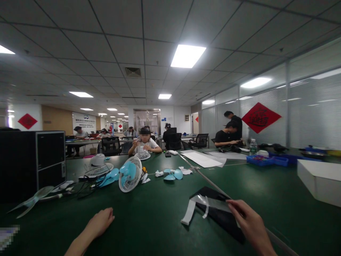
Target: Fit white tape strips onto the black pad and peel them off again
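My left hand [100, 223] is curled into a loose fist low over the green table, with nothing showing in it. At the right, my right hand [248, 221] pinches one end of a translucent plastic strip [214, 202] between thumb and fingers. White bands [188, 212] hang from the strip's left end. Under it lies a flat black sheet or pouch [225, 222]; I cannot tell which. Beyond my left hand stands a white fan grille with pale blue blades [130, 174]. A loose blue fan blade [173, 174] lies farther to the right.
A black computer case [50, 160] stands at the left, near fan parts and cables [85, 186]. A metal strip [210, 183] crosses the table. White sheets [204, 158], a blue tray [259, 160] and a white box [321, 181] lie right. Across sits a person [151, 144] handling a fan.
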`<state>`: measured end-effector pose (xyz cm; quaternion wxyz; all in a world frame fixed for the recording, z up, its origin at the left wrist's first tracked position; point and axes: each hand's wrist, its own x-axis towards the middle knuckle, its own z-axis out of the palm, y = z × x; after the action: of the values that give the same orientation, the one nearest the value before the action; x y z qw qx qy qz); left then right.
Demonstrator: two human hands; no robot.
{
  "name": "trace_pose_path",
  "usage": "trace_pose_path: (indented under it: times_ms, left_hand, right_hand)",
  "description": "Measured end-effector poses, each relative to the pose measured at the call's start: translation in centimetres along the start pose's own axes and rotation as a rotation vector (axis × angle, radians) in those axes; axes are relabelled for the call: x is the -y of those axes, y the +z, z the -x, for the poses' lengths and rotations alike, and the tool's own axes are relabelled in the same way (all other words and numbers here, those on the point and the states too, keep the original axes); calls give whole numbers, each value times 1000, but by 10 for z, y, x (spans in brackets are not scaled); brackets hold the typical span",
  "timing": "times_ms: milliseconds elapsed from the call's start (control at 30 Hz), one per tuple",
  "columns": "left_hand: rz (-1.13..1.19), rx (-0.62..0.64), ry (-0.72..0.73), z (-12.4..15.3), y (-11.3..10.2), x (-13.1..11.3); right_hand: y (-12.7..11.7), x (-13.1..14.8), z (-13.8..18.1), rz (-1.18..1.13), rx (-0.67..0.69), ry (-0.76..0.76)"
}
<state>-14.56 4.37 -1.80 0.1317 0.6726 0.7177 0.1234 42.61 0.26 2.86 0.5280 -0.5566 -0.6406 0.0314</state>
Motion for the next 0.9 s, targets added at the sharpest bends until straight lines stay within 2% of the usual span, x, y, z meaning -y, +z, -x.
trace_pose_path:
  times_ms: [167, 233, 300, 367, 433, 567, 633, 733, 833, 900]
  left_hand:
    - [-14, 8, -2, 0, -1, -1]
    - [-30, 3, 9, 1, 0, -1]
    - [-45, -16, 17, 3, 0, -3]
    - [-67, -35, 19, 4, -1, -4]
    - [-75, -35, 8, 6, -2, -6]
    - [-41, -3, 1, 4, -2, -5]
    - [-41, -5, 6, 2, -2, -3]
    - [-39, -6, 11, 1, -1, -2]
    - [-31, 4, -6, 3, -3, -5]
    - [-28, 9, -6, 6, -5, -7]
  right_hand:
    - [7, 6, 14, 102, -237, -333]
    - [10, 3, 18, 134, -231, -528]
    - [13, 2, 23, 142, -173, -758]
    - [12, 5, 27, 138, -133, -926]
    - [8, 12, 29, 140, -165, -939]
    - [-4, 22, 26, 190, -429, -686]
    - [-6, 22, 24, 216, -503, -660]
    - [-2, 19, 29, 207, -396, -805]
    - [2, 21, 40, 175, -115, -937]
    - [1, 30, 49, 169, 124, -941]
